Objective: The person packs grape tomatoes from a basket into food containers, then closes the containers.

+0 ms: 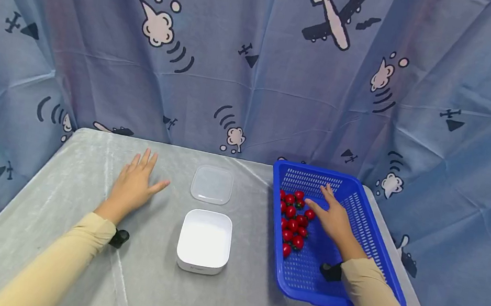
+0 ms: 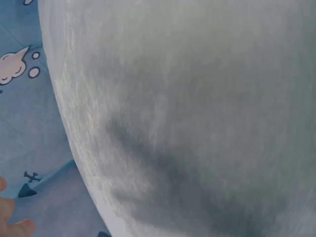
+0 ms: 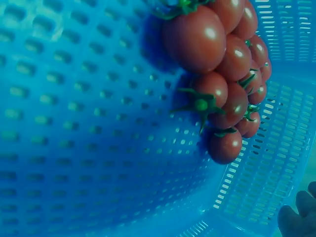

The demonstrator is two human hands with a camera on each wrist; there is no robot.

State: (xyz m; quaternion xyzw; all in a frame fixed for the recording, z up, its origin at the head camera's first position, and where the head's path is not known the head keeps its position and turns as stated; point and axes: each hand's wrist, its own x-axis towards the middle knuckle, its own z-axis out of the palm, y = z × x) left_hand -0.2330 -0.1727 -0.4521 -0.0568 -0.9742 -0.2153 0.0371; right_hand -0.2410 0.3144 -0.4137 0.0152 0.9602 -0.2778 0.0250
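Note:
Over the left part of the table my left hand (image 1: 131,189) hovers with its fingers straight and holds nothing. My right hand (image 1: 334,220) is over the blue basket (image 1: 301,292), fingers extended, nothing in its grasp. Just left of it, several red cherry tomatoes (image 1: 293,225) lie along the basket's left side; in the right wrist view these tomatoes (image 3: 232,106) show green stems. Between the hands stands a white square container (image 1: 205,239), its top uncovered. Behind it a translucent lid (image 1: 212,185) lies flat. Only fingertips (image 2: 7,217) of the left hand show in the left wrist view.
A pale grey cloth covers the table (image 1: 149,287). Behind it hangs a blue curtain (image 1: 222,54) printed with airplanes and clouds. The basket's raised, slotted walls surround the tomatoes, and it stands near the table's right edge.

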